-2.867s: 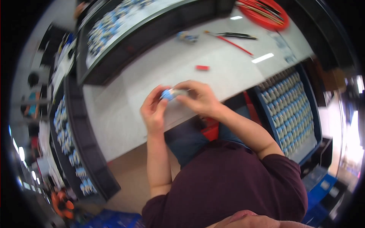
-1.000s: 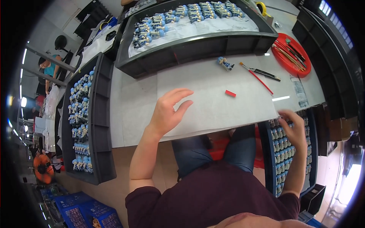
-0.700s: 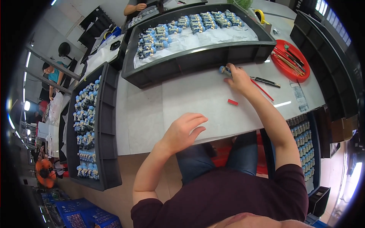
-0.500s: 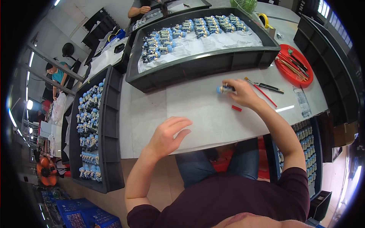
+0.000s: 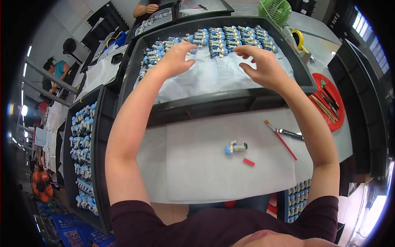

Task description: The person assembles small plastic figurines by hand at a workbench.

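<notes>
Both my arms reach over a large dark grey crate [image 5: 197,102] holding rows of small blue-haired figurines [image 5: 218,43] on white paper. My left hand [image 5: 177,60] hovers by the figurines at the crate's left middle, thumb and fingers apart. My right hand [image 5: 263,68] is over the right part, fingers curved, thumb apart. Nothing shows in either hand. Whether the fingertips touch any figurine, I cannot tell. On the white sheet nearer me lies a single figurine [image 5: 236,147] on its side, with a small red block [image 5: 249,162] beside it.
Right of the sheet lie a red-handled brush [image 5: 284,144] and a black pen-like tool [image 5: 290,134]. A red dish [image 5: 329,103] holds sticks and tools. More figurines fill a crate [image 5: 98,152] at left and a tray [image 5: 298,199] low right. A green fan [image 5: 275,11] stands behind.
My right hand has let go of the figurine, which now lies on the sheet. Both hands have moved forward over the big crate, and the view has shifted.
</notes>
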`<state>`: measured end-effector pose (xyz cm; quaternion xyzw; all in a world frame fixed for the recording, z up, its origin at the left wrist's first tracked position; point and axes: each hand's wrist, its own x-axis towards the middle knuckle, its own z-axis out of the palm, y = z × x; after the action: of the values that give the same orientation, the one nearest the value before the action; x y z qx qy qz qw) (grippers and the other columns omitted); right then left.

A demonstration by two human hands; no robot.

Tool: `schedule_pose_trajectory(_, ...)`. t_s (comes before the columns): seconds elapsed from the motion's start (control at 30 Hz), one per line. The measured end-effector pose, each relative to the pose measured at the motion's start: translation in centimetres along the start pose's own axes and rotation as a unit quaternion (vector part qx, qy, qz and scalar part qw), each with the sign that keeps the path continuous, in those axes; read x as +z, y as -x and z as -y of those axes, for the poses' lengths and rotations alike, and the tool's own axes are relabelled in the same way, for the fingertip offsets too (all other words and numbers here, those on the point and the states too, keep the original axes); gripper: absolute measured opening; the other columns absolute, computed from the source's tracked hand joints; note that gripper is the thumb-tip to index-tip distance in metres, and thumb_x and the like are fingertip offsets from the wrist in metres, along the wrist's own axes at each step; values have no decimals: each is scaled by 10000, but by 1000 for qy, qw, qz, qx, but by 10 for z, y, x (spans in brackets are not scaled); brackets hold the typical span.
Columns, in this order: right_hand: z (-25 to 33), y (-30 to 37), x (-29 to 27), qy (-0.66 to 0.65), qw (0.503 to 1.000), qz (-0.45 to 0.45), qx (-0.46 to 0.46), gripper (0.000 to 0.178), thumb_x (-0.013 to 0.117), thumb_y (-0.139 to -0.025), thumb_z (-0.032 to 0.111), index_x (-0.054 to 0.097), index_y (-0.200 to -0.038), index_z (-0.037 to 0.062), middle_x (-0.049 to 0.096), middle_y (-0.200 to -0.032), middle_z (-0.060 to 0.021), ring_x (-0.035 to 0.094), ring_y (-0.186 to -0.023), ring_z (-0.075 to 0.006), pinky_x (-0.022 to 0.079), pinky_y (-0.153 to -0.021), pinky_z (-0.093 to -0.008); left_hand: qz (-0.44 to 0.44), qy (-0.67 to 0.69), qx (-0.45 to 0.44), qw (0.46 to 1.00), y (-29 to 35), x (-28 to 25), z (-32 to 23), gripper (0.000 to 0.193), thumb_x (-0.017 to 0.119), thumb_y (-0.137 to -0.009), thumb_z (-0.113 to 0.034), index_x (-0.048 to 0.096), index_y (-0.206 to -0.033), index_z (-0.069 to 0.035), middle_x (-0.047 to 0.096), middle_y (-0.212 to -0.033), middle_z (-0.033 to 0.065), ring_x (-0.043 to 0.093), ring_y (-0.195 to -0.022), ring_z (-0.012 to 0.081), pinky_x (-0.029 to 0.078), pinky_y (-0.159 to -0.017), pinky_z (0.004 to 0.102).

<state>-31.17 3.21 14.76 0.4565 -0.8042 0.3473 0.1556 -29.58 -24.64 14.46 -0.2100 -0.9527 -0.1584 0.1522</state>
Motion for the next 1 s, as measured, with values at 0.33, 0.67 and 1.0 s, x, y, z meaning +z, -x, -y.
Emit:
schedule_pose_trajectory(0.33, -112, -120, 89, 90, 960, 248, 90, 653, 635, -663, 72, 431, -1284, 81, 512, -1225, -145, 493, -1121, -282, 428, -924, -372, 179, -110, -162, 964, -130, 61, 91, 708, 646, -634, -132, 418, -1304, -117, 393, -1336, 121, 350, -1260, 279, 316, -1031, 410)
schedule_pose_trajectory(0.67, -105, -129, 107, 109, 952, 268, 98, 872, 732, -482, 134, 385, -1280, 78, 461, -1138, -152, 472, -1031, -329, 423, -872, -364, 199, -140, -176, 954, -147, 68, 91, 880, 750, -564, -237, 357, -1351, -214, 393, -1240, 146, 404, -1150, 328, 366, -971, 411)
schedule_pose_trajectory(1.0, -39, -70, 7, -235, 950, 83, 187, 832, 685, -560, 61, 332, -1313, 76, 454, -1145, -108, 454, -1095, -203, 365, -951, -303, -5, -16, -213, 977, -98, 25, 63, 815, 722, -537, -236, 392, -1276, -138, 513, -1186, 164, 510, -1038, 358, 436, -887, 433)
